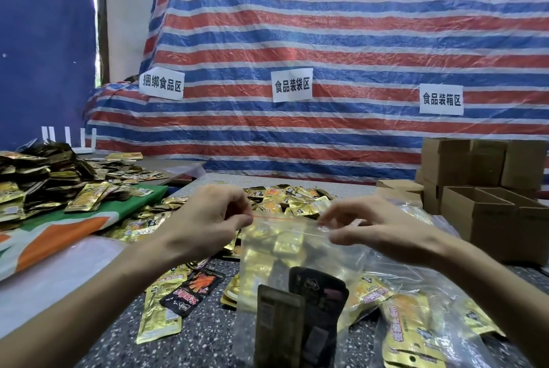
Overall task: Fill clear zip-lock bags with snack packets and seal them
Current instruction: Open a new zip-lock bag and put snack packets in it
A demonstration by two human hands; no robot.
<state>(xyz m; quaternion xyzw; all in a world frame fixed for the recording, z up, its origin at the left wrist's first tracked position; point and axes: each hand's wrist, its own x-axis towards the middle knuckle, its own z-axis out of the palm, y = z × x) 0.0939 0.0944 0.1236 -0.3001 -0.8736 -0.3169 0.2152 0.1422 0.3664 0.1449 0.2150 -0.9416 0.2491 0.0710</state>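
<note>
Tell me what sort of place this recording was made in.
Probably a makeshift food-packing workshop: paper zone signs taped to a striped tarp, heaps of snack packets on the table, open cardboard boxes at the right.

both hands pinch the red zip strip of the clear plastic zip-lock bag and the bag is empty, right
Not empty. In the head view the left hand and right hand do pinch the red zip strip of the clear plastic zip-lock bag, but the bag holds gold foil snack packets and dark snack packets.
</note>
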